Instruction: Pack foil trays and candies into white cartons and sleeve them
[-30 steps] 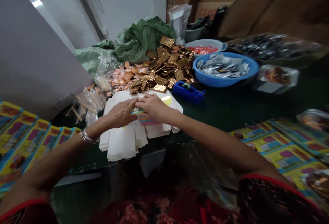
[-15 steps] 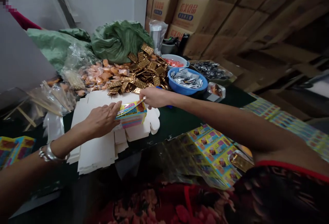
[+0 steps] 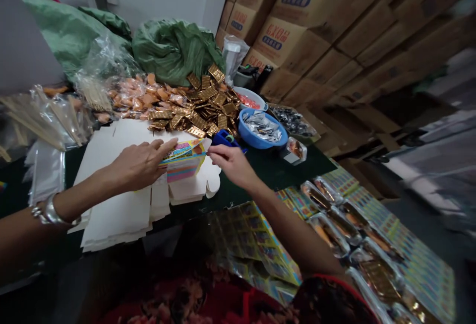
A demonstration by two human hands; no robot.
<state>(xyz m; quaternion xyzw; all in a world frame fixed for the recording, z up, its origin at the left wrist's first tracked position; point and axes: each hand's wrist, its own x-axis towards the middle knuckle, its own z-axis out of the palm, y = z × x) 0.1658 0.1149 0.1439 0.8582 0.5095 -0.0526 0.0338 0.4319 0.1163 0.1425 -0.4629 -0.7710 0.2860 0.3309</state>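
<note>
A small colourful box [image 3: 184,161], striped pink, yellow and blue, stands on a spread of flat white box blanks [image 3: 119,205]. My left hand [image 3: 139,164] lies on its left side with the fingers stretched out over the lid. My right hand [image 3: 231,162] is just right of the box, fingers pinched together near the tip of the raised lid flap; I cannot make out whether anything is in the pinch. A blue tape dispenser [image 3: 226,139] sits right behind that hand.
Gold sachets [image 3: 203,103] and orange packets [image 3: 139,95] are heaped behind the blanks. A blue bowl [image 3: 262,130] of silver sachets stands at the right. Green bags [image 3: 174,48], cardboard cartons [image 3: 297,21], clear sleeves of sticks [image 3: 48,118] and filled trays [image 3: 353,234] surround the dark table.
The view has swung further right. My right hand has drawn back from the far side of the box to its near right corner. My left hand stays on the box.
</note>
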